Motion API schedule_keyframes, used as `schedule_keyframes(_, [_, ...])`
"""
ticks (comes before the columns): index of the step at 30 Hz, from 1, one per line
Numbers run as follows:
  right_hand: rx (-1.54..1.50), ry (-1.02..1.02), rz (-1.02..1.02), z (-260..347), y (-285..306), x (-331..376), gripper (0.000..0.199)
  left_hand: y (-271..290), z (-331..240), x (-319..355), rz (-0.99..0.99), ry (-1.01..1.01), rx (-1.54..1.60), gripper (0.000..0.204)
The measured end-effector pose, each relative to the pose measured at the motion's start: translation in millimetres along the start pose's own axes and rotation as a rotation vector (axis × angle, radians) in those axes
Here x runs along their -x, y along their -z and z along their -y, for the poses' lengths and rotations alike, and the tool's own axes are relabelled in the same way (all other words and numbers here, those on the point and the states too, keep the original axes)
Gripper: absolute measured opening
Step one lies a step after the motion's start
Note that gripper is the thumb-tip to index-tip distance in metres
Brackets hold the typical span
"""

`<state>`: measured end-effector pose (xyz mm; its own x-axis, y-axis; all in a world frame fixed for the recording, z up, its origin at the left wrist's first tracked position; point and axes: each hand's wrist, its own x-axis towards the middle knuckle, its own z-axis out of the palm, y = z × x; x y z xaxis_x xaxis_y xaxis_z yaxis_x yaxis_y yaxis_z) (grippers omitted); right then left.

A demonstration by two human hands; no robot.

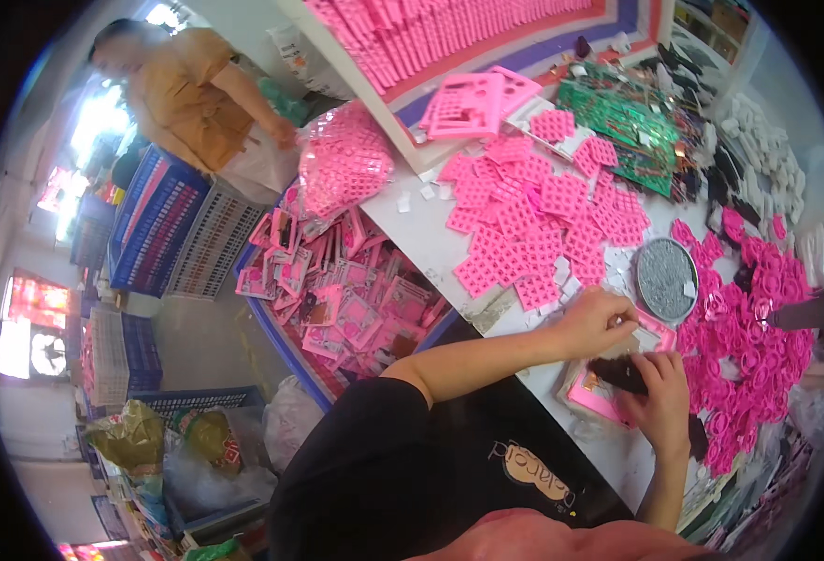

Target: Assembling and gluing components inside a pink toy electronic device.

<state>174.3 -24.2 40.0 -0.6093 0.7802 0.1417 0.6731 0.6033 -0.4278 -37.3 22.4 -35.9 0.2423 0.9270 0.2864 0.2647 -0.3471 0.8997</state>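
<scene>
My left hand (601,324) is closed, thumb and fingertips together, above a pink plastic casing; whatever it pinches is too small to name. My right hand (662,400) grips a dark brown, flat piece (621,374) over the same casing. Part of the pink casing (599,404) shows below that piece, and my hands hide much of the rest. Just beyond them stands a round tub of small grey metal parts (667,280). Pink button pads (524,220) lie heaped ahead of my left hand. To the right spreads a pile of bright pink ring-shaped parts (748,337).
Green circuit boards with wires (617,117) lie at the back, near white parts (758,140). A crate of pink assemblies (356,309) stands left of the table, below a clear bag of pink pieces (344,164). Another person (197,93) stands beside stacked blue crates (155,220).
</scene>
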Motion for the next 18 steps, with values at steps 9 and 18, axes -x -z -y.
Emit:
schedule_keyframes(9, [-0.128,-0.088,-0.075,-17.3,-11.6,17.6,0.056,14.1,1.1,-14.6,0.196,-0.26,-0.136,0.011])
schedule_keyframes(18, [-0.13,-0.057,-0.156,-19.0,-11.7,15.3,0.051,36.0,-19.5,-33.4,0.537,-0.361,-0.351,0.01])
